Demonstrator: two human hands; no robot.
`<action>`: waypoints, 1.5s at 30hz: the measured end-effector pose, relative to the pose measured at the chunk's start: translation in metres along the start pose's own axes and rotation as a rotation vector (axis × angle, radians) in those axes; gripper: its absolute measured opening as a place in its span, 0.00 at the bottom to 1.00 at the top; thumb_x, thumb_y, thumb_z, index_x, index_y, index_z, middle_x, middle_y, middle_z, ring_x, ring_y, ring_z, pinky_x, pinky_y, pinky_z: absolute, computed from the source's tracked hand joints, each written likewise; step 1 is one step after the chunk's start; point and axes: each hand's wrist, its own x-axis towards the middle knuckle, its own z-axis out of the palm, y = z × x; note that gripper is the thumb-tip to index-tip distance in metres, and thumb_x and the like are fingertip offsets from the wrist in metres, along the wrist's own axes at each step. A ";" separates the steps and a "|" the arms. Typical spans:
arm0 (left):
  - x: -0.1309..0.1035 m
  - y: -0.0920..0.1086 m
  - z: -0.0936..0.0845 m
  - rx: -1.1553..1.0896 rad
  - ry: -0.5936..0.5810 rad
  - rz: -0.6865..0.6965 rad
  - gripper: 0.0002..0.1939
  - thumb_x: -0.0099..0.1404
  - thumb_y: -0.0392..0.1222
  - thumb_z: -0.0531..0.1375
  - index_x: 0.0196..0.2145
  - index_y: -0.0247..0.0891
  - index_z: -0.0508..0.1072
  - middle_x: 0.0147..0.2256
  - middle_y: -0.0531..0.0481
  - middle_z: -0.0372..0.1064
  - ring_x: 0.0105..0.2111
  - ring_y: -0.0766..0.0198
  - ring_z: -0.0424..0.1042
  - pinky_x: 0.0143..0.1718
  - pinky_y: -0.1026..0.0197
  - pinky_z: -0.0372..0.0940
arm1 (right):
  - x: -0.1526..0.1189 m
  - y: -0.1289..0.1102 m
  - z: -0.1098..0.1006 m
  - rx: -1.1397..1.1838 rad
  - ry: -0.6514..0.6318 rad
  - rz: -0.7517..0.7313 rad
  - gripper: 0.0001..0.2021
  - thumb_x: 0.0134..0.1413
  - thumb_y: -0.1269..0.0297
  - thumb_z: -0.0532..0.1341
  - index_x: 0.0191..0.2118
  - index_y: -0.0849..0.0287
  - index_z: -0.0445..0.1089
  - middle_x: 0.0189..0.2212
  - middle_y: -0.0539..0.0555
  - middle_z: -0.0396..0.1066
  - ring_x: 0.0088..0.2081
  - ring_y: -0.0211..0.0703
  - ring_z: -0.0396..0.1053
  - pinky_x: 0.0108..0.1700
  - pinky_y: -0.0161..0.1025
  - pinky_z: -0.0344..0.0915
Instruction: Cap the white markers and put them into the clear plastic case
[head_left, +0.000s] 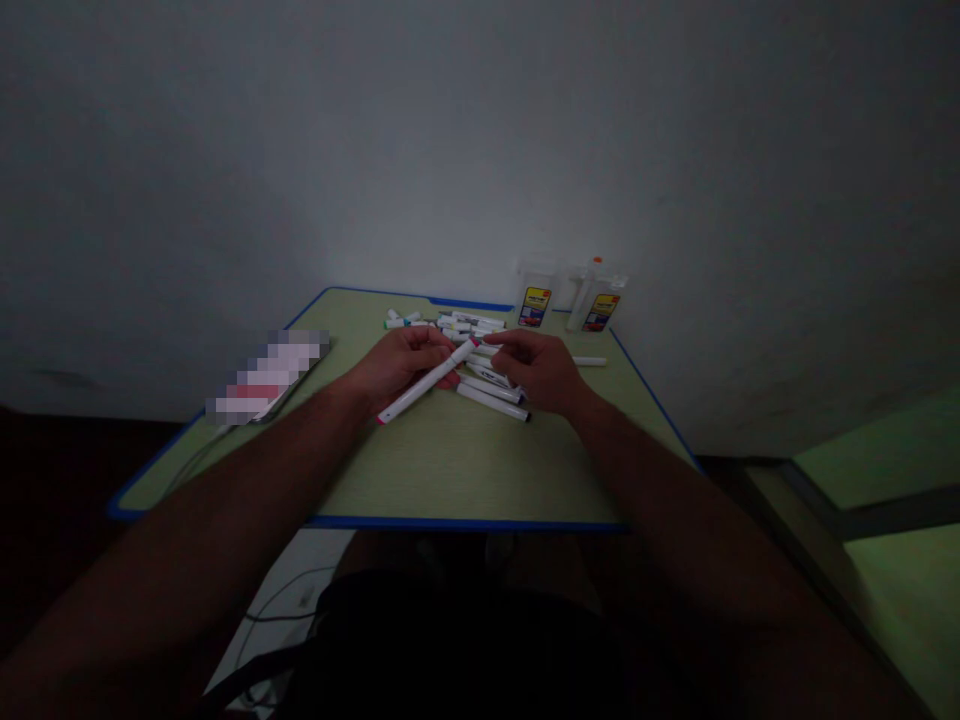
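Observation:
A white marker (427, 382) with pink ends lies slantwise in my left hand (409, 358), whose thumb and fingers are closed around its upper half. The stretched index finger of my right hand (536, 368) is at the marker's upper pink end; whether it touches is hard to see. The other right fingers are bent, and nothing plainly shows in their hold. Below and between the hands, several white markers lie on the table, among them a dark-tipped marker (495, 402). Behind the hands is a loose pile of markers (469, 322), partly hidden by my fingers.
Two clear plastic cases (534, 292) (598, 300) with colourful labels stand at the back right; an orange spot tops the right one. A blurred-out phone-like object (274, 375) with a cable lies at left. The pale table (450, 480) has a blue edge, against a wall.

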 end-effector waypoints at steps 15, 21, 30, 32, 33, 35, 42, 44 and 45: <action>0.000 -0.004 -0.001 0.076 -0.169 -0.040 0.09 0.55 0.35 0.72 0.33 0.31 0.78 0.27 0.42 0.79 0.27 0.61 0.79 0.28 0.65 0.73 | 0.001 0.007 0.006 -0.031 -0.031 -0.058 0.08 0.53 0.60 0.68 0.38 0.56 0.77 0.28 0.48 0.72 0.29 0.36 0.65 0.29 0.34 0.60; 0.002 0.003 -0.011 0.124 -0.142 -0.003 0.09 0.56 0.38 0.71 0.32 0.30 0.79 0.27 0.40 0.79 0.24 0.62 0.77 0.23 0.66 0.70 | 0.004 0.008 -0.007 0.046 0.012 -0.004 0.10 0.52 0.58 0.68 0.39 0.57 0.74 0.27 0.47 0.72 0.23 0.34 0.64 0.25 0.34 0.61; 0.007 0.006 -0.016 0.022 0.017 0.041 0.04 0.55 0.34 0.68 0.27 0.29 0.79 0.25 0.42 0.76 0.21 0.63 0.73 0.18 0.66 0.66 | 0.009 0.011 -0.027 0.097 0.144 0.057 0.12 0.48 0.57 0.70 0.37 0.57 0.72 0.25 0.47 0.72 0.20 0.32 0.64 0.22 0.34 0.64; 0.007 0.006 -0.017 0.007 0.062 0.035 0.03 0.56 0.32 0.66 0.27 0.29 0.79 0.24 0.43 0.75 0.21 0.64 0.73 0.18 0.67 0.66 | 0.010 0.012 -0.029 0.092 0.163 0.063 0.12 0.48 0.57 0.70 0.37 0.57 0.72 0.25 0.47 0.72 0.20 0.32 0.65 0.22 0.34 0.64; 0.007 0.007 -0.017 0.000 0.085 0.030 0.03 0.56 0.31 0.65 0.27 0.29 0.79 0.24 0.43 0.74 0.21 0.64 0.73 0.18 0.67 0.66 | 0.010 0.012 -0.031 0.089 0.170 0.065 0.12 0.49 0.57 0.70 0.37 0.56 0.72 0.24 0.46 0.72 0.20 0.32 0.65 0.22 0.34 0.65; 0.007 0.008 -0.017 -0.016 0.126 0.021 0.03 0.57 0.30 0.64 0.27 0.28 0.79 0.23 0.43 0.73 0.20 0.64 0.73 0.18 0.68 0.67 | 0.010 0.013 -0.033 0.089 0.180 0.070 0.13 0.49 0.56 0.70 0.37 0.56 0.72 0.24 0.46 0.72 0.21 0.33 0.65 0.23 0.35 0.65; 0.007 0.011 -0.015 -0.081 0.198 0.033 0.04 0.57 0.27 0.63 0.27 0.26 0.79 0.23 0.42 0.74 0.19 0.64 0.75 0.19 0.69 0.71 | 0.012 0.016 -0.036 0.117 0.201 0.097 0.13 0.47 0.56 0.71 0.36 0.56 0.72 0.24 0.46 0.72 0.20 0.32 0.64 0.22 0.35 0.64; 0.007 0.011 -0.014 -0.099 0.217 0.033 0.04 0.57 0.27 0.62 0.27 0.26 0.78 0.23 0.42 0.75 0.19 0.64 0.75 0.20 0.68 0.72 | 0.013 0.017 -0.036 0.117 0.202 0.104 0.13 0.47 0.57 0.71 0.36 0.57 0.71 0.24 0.46 0.72 0.20 0.32 0.64 0.22 0.35 0.64; 0.007 0.011 -0.014 -0.106 0.222 0.032 0.04 0.57 0.26 0.62 0.27 0.26 0.79 0.24 0.41 0.75 0.20 0.63 0.76 0.20 0.68 0.72 | 0.013 0.017 -0.036 0.118 0.202 0.105 0.13 0.47 0.57 0.71 0.36 0.57 0.71 0.24 0.46 0.71 0.20 0.32 0.64 0.22 0.35 0.64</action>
